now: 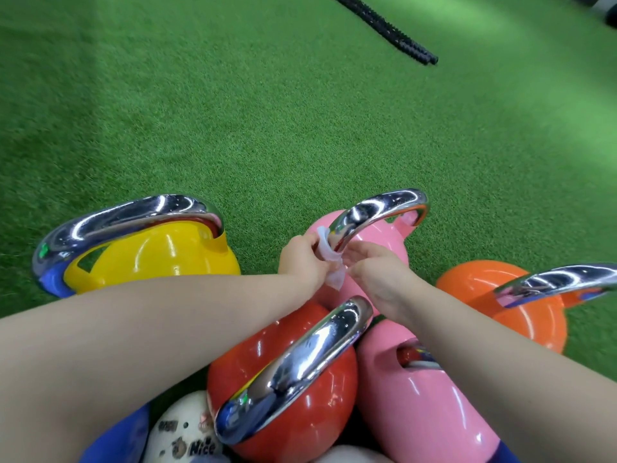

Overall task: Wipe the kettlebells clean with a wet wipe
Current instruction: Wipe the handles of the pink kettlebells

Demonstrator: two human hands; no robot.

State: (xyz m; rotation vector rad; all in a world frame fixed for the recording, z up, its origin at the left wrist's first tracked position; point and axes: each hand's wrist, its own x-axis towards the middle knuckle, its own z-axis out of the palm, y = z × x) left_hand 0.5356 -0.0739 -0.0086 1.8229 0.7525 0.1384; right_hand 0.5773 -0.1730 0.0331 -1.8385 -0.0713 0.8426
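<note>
Wipe looped round the near leg of the chrome handle on the far pink kettlebell, probably so pulling each end in turn polishes the curve all the way round. Left hand pinching one end right at the handle, right hand curled in close on the other side, though whether actually gripping the wipe, can't tell. So wipe sitting between both hands, touching metal. Red, yellow, orange and near pink kettlebells bunched close on green turf, handy for doing next, presumably.

Green turf floor — black rope, perhaps — brighter far right.
</note>
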